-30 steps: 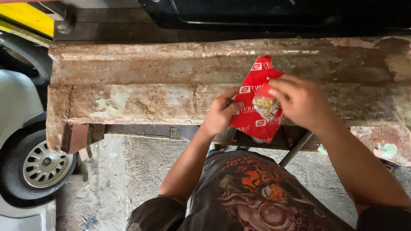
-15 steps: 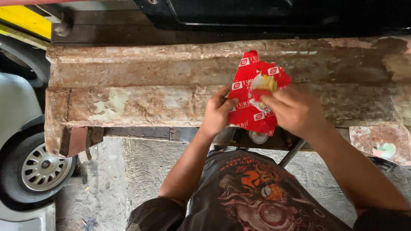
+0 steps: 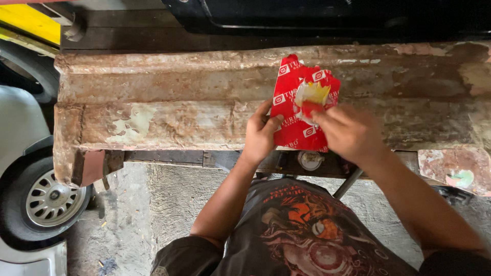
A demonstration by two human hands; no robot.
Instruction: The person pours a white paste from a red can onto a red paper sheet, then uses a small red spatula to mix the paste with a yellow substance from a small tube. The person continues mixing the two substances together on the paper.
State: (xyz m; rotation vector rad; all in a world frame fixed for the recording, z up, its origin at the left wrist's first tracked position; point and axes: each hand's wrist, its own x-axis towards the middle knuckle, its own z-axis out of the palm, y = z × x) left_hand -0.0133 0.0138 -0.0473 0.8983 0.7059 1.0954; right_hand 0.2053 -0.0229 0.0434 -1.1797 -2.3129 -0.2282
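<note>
Two hands on red sheet (image 3: 296, 120), lying against rusty panel (image 3: 169, 122) mid-span. Left hand (image 3: 261, 134) pinches sheet's left edge; right hand (image 3: 348, 134) grips yellow-smeared fold. Advise: keep sheet flat, pressure even, fingers off panel's sharp lower edge.

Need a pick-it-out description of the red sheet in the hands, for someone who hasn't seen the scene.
Start at the long rusty metal panel lying across the view, in front of the seated person. Near its middle, the left hand and right hand hold a crumpled red sheet against it. It is the only bright red thing there, with small white marks and a yellowish smear near the top.
</note>
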